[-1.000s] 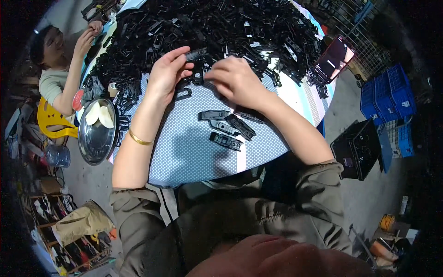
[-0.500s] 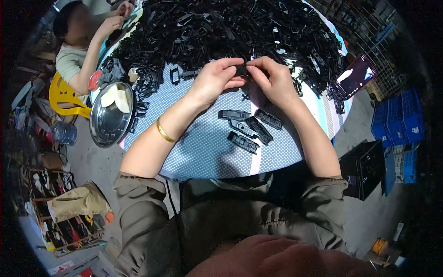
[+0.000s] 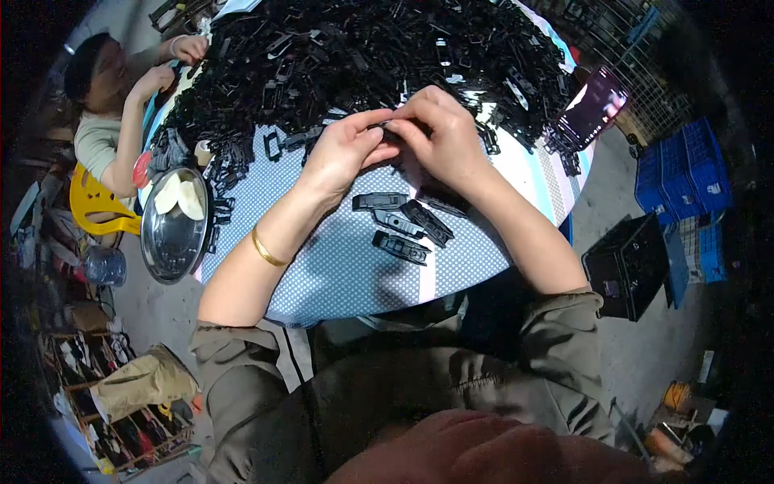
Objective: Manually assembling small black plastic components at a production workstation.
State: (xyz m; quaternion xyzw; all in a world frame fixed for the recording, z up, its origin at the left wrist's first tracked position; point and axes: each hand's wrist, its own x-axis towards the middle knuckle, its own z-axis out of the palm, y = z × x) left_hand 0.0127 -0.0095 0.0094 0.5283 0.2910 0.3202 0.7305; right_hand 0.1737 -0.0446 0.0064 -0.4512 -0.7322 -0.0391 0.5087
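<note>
Both hands had drawn together at the pile's edge: left hand [image 3: 343,153] and right hand [image 3: 439,137] pinched 1 black clip [image 3: 395,129]; 4 finished clips [image 3: 401,222] unmoved on the table [image 3: 339,274].

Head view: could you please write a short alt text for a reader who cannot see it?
Seen from above, the left hand and right hand pinch one small black part between them over a dotted tablecloth. Four finished black pieces lie below the hands, a big heap of black parts beyond. A second person sits at far left.
</note>
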